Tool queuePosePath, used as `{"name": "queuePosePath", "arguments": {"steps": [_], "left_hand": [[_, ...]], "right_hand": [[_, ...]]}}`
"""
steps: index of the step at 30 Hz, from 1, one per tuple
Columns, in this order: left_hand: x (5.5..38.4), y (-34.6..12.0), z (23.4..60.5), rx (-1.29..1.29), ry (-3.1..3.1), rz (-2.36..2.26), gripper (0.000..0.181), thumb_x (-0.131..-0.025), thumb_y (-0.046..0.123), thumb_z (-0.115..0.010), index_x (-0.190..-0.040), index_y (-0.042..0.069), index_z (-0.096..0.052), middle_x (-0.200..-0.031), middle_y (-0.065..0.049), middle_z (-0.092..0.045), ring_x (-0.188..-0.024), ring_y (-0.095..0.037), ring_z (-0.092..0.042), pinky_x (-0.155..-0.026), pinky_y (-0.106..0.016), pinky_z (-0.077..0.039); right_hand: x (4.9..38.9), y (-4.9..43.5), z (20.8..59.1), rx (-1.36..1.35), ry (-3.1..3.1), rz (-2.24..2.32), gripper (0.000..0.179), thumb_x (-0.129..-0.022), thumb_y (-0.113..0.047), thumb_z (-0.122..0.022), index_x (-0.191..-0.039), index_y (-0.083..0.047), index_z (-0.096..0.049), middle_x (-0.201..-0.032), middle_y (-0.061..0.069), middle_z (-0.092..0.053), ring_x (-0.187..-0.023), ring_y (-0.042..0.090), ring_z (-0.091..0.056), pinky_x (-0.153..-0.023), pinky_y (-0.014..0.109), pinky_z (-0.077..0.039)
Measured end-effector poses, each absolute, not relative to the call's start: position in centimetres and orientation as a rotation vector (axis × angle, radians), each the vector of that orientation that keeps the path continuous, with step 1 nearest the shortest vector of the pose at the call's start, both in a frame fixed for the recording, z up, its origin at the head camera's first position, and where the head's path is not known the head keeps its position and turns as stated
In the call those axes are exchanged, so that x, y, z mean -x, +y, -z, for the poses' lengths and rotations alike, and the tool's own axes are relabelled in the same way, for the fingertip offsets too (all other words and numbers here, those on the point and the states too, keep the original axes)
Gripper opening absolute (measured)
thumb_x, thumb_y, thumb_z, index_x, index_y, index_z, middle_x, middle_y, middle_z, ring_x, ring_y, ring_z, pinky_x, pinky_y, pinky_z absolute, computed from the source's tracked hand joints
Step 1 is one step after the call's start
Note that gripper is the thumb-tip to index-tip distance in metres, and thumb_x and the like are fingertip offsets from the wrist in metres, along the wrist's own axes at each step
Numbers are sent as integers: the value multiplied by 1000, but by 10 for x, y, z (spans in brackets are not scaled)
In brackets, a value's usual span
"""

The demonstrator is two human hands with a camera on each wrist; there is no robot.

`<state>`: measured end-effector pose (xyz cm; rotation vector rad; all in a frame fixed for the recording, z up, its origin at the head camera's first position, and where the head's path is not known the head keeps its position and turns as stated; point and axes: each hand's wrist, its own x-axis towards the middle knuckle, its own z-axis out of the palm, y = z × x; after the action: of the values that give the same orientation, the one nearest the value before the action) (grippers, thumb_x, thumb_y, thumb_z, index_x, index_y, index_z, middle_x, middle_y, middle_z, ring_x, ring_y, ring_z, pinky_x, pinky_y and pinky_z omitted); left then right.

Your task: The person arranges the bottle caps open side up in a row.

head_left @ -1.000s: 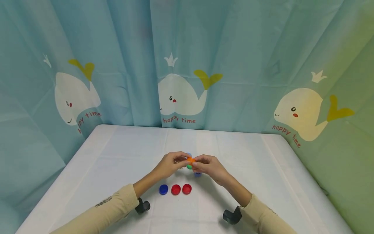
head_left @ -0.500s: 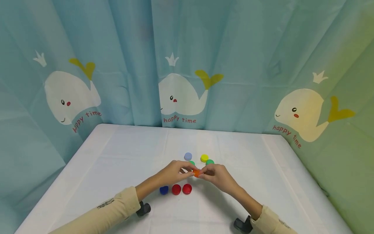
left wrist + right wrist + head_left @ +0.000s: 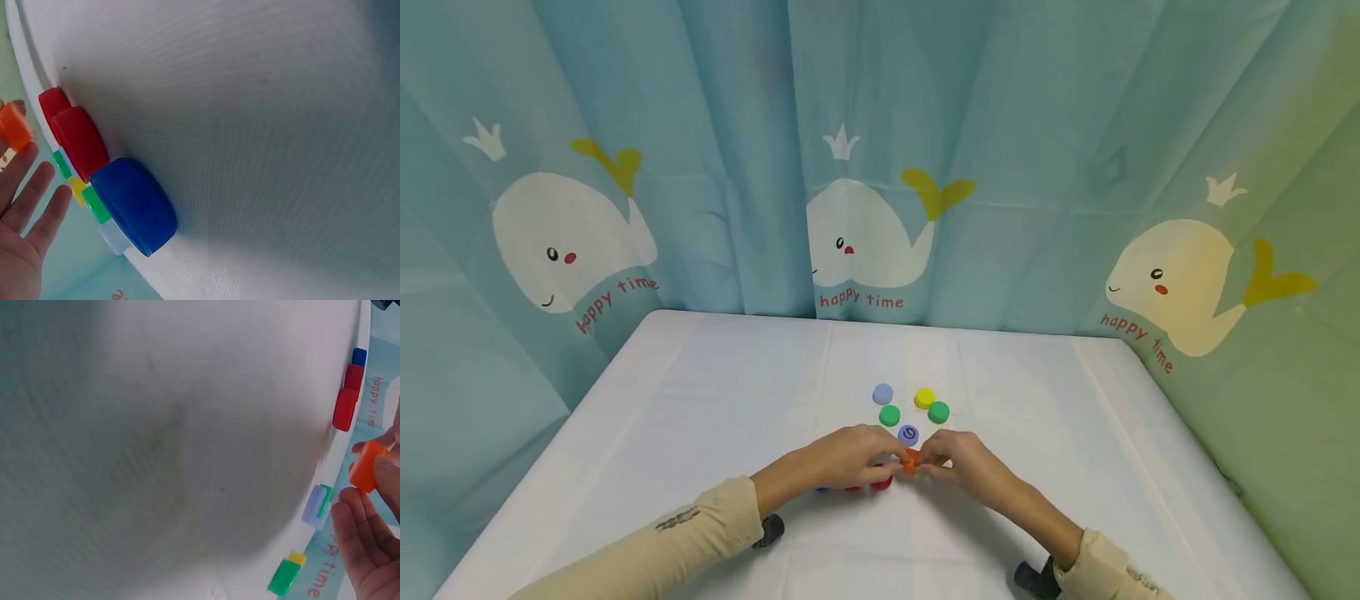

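"Orange round plastic cap (image 3: 911, 462): who has it?"

"Both hands. Fingers of the left hand (image 3: 853, 457) pinch one side, fingers of the right hand (image 3: 973, 467) pinch the other."

"Resting on the desk (image 3: 737, 375), or off it?"

"Off it, judging by the wrist views."

"What's just changed?"

"Over the last second the hands have drawn it toward the person. It's now on the near side of the pale blue round cap with a dark swirl (image 3: 908, 434), just beside the right-hand red round plastic cap (image 3: 53, 107)."

"Meaning what for the work?"

"Mid-carry, I'd say: out from among the farther caps, close to the near row, not set down."

"Who else is in that row?"

"Another red round cap (image 3: 80, 145) and a dark blue round plastic cap (image 3: 134, 206). The left hand now partly covers the row in the head view."

"And farthest out?"

"One green round cap (image 3: 890, 415) with a plain pale blue round cap (image 3: 883, 394) behind it; a yellow round cap (image 3: 925, 398) near a second green round cap (image 3: 938, 412). Whether those last two touch, I can't tell."
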<state>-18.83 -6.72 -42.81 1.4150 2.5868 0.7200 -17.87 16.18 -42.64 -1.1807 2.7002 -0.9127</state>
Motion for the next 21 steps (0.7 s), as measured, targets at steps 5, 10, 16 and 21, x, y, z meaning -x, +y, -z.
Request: {"name": "queuePosePath", "arguments": {"steps": [5, 10, 16, 21], "left_hand": [[188, -65, 431, -1426, 2593, -664, 20, -94, 22, -57, -108, 16, -70, -110, 11, -64, -107, -3, -54, -91, -23, -42], [187, -64, 433, -1434, 2582, -615, 22, -94, 22, -57, -109, 18, -72, -113, 12, -63, -108, -4, -54, -92, -22, -42], [187, -64, 434, -1474, 2576, -544, 24, -93, 21, -57, -113, 19, -71, -114, 13, -63, -109, -5, -54, -91, -22, -42], [186, -63, 436, -1493, 2594, -482, 24, -92, 21, -58, -112, 19, -71, -114, 11, -64, -108, -7, -55, -91, -24, -43]], "right_hand": [[177, 161, 428, 1175, 2693, 840, 8, -80, -4, -73, -83, -11, -72, -83, -8, -64, -77, 2, -57, -66, 19, -49], [175, 160, 430, 1159, 2661, 817, 5, -79, -5, -75, -83, -8, -74, -82, -7, -65, -79, 3, -57, -68, 19, -49], [174, 159, 435, 1220, 2656, 793, 5, -78, -9, -76, -83, -7, -75, -83, -6, -66, -80, 2, -57, -67, 17, -48], [173, 159, 435, 1261, 2668, 709, 5, -80, -10, -75, -84, -7, -75, -85, -5, -64, -79, 1, -56, -67, 16, -48]]}}
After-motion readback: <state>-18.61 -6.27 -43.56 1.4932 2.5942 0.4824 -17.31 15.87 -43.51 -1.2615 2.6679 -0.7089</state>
